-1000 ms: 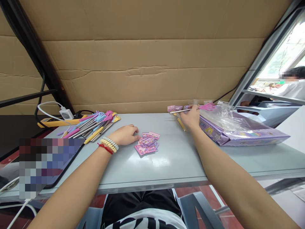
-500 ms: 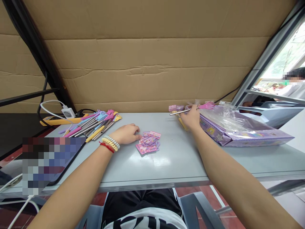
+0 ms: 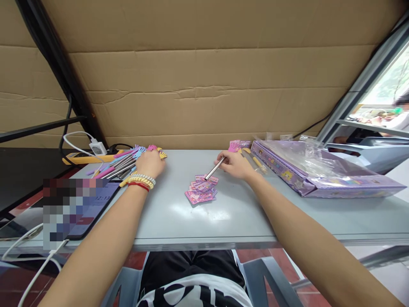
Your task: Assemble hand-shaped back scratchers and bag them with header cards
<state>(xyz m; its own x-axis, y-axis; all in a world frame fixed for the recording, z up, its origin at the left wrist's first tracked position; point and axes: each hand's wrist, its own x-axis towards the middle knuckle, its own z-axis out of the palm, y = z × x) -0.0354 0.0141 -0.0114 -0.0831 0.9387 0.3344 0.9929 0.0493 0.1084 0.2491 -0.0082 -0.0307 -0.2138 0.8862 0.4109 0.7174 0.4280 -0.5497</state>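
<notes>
Now a metal stick [image 3: 214,169] pinched in the right hand [image 3: 234,164], the left hand [image 3: 150,163] over at the pile [image 3: 124,164].
Metal stick closed between right thumb and fingers, bare end slanting down over the pink cards [image 3: 200,197] mid-desk [image 3: 243,204], contact with them hard to tell; left fingers hidden behind the knuckles, so no telling whether gripping anything. For a clean job, best to use a light pinch on the smooth shaft, guide the tip clear of the loose cards, and ease out only one piece at a time, without dragging crossed neighbours along. Over on the right, a shallow purple box [image 3: 289,175], loaded with crumpled clear bags [image 3: 319,157], some poking past the far rim. Just beside it, a yellow stick [image 3: 257,161], apparently inside a clear sleeve, flat on the desk.
</notes>
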